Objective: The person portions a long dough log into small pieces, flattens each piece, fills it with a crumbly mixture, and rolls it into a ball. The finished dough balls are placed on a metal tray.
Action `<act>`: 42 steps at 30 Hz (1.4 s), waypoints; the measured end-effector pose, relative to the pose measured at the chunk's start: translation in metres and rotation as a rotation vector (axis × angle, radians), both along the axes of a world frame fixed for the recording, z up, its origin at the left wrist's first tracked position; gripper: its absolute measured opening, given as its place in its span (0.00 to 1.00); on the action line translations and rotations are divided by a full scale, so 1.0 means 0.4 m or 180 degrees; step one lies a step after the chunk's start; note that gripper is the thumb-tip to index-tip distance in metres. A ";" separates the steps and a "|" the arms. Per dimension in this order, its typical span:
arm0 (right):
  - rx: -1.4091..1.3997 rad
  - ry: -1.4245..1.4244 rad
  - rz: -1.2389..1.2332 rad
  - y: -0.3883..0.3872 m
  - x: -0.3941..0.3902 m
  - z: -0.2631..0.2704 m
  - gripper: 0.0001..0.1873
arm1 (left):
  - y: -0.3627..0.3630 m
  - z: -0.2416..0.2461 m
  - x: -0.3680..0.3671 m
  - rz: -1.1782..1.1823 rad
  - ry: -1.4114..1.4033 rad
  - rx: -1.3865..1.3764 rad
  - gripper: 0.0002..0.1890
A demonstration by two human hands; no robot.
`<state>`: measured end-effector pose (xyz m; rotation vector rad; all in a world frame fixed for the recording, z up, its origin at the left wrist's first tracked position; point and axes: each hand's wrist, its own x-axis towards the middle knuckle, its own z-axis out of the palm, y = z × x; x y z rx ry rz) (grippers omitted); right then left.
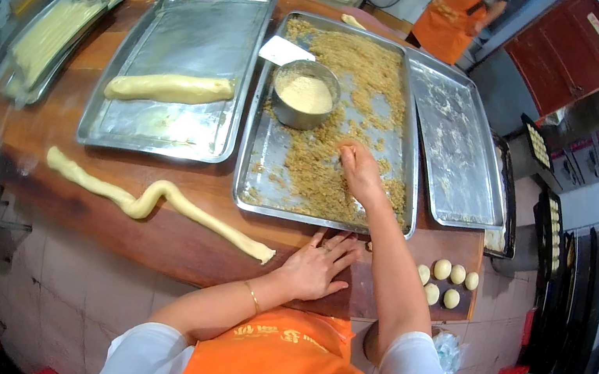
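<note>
My right hand [361, 170] reaches into a metal baking tray [324, 219] of brown crumbly filling [317, 172]. Its fingers curl down at the filling, and what lies inside them is hidden. My left hand [321, 265] rests palm down on the wooden table [238, 269], fingers spread, by the tray's near edge. A round metal bowl [300, 119] of pale crumbs sits in the same tray, with a white scraper [286, 52] beside it. To the left, a rope of pale dough [138, 209] lies bent on the wood. Several small dough balls [451, 298] sit at the table's right corner.
Left of the filling tray, another tray [165, 138] holds a thick dough log [170, 88]. Trays of pale dough sheets [54, 39] stand farther left. On the right lies a flour-dusted tray [460, 148]. A person in an orange apron [453, 16] stands beyond the table.
</note>
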<state>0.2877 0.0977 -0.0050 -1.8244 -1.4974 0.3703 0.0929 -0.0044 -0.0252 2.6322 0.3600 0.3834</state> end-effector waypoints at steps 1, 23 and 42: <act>-0.0038 0.0155 -0.0067 -0.007 -0.030 0.038 0.18 | 0.002 -0.003 -0.002 0.0015 -0.0002 -0.0005 0.36; -0.0223 0.0967 -0.0434 -0.073 0.034 0.015 0.22 | 0.008 0.037 -0.115 0.0338 0.0161 -0.0013 0.13; 0.0388 0.3365 0.0051 -0.093 -0.013 0.037 0.20 | 0.211 0.112 -0.007 0.1087 -0.2348 -0.5997 0.15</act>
